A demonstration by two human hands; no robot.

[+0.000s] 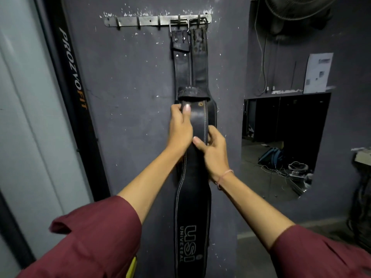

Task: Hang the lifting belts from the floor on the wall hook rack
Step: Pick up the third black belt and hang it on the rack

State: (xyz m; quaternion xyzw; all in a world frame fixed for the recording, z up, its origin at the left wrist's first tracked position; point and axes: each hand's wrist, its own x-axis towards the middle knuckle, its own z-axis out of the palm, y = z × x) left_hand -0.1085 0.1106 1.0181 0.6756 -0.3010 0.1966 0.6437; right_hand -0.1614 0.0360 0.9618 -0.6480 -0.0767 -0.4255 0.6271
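Both my hands clenched black belt (pixel 197 121), long axis vertical against wall. Left hand (pixel 180 127) higher, near belt's top end; right hand (pixel 214 153) below. Hook rack (pixel 140 21) well above grip.

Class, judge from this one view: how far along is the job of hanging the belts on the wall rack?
Done: one worn belt hangs by its buckle from the hook rack. In hand: the left hand and right hand grip a black USI belt below the rack. Left: hooking it on. The floor is barely visible, so remaining belts can't be counted.
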